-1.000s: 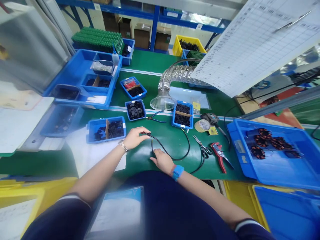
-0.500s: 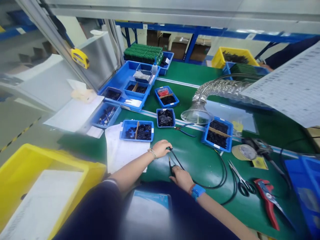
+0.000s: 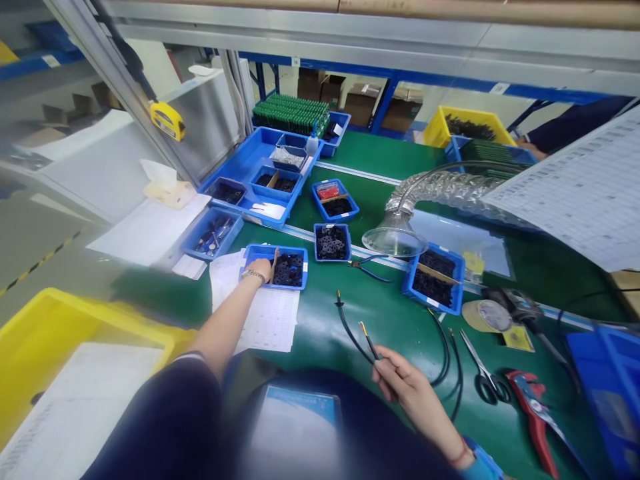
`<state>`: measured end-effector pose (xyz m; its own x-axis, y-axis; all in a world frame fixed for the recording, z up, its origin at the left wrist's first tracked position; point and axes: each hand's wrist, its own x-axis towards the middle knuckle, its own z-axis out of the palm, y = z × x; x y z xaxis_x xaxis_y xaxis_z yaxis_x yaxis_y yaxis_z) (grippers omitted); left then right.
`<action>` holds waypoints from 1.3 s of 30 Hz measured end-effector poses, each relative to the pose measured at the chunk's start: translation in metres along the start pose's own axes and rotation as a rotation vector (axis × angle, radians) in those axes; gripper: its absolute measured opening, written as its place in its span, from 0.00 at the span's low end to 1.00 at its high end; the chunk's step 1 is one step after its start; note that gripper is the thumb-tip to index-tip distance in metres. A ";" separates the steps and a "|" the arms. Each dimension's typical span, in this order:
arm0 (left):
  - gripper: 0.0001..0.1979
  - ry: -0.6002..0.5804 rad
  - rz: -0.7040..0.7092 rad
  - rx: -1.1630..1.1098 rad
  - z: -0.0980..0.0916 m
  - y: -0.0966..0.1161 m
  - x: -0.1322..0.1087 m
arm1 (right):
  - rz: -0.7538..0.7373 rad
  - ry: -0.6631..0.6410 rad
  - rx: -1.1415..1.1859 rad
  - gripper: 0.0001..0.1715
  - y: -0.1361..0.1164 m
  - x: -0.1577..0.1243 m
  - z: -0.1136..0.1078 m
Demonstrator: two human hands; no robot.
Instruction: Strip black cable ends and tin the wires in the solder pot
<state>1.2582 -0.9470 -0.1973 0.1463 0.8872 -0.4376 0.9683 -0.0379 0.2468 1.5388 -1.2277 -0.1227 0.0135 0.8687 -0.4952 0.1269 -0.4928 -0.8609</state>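
Observation:
My left hand [image 3: 259, 268] reaches into the left compartment of a divided blue bin [image 3: 293, 287] of small black parts; its fingers are hidden there. Between the thumb and fingers of my right hand [image 3: 407, 387] is the end of a black cable [image 3: 371, 347], its thin yellow and red wires bared at the tip. To the left of this end, a second cable end [image 3: 345, 320] rests on the green bench with a small black piece [image 3: 339, 303] around it near its coloured wires.
Printed sheets [image 3: 273, 320] lie under the bin. To the right are scissors [image 3: 483, 370], a red-handled cutter [image 3: 535, 413], a tape roll [image 3: 487, 315] and another black-parts bin [image 3: 434, 305]. Pliers [image 3: 370, 265] lie below a clear fume hood [image 3: 395, 237]. A yellow crate [image 3: 185, 340] stands left.
My left hand has left the cable and moved left into the divided bin. My right hand has moved right and down, lifting a cable end; the other end now lies with a black piece on it.

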 end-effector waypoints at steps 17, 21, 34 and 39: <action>0.15 0.070 0.138 -0.773 -0.002 0.061 -0.097 | -0.085 0.126 0.046 0.19 -0.017 -0.024 0.009; 0.14 -0.361 0.329 -1.175 0.023 0.114 -0.154 | -0.147 0.126 -0.119 0.18 -0.023 -0.025 0.007; 0.16 -0.665 0.246 -1.488 0.020 0.134 -0.182 | -0.318 0.119 -0.427 0.15 -0.032 -0.032 0.002; 0.12 -0.615 0.424 -1.187 0.024 0.126 -0.177 | -0.431 0.094 -0.563 0.15 -0.033 -0.034 -0.001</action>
<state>1.3595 -1.1203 -0.1093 0.7441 0.5535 -0.3741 0.1275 0.4321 0.8928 1.5352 -1.2411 -0.0769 -0.0705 0.9934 -0.0907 0.6324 -0.0258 -0.7742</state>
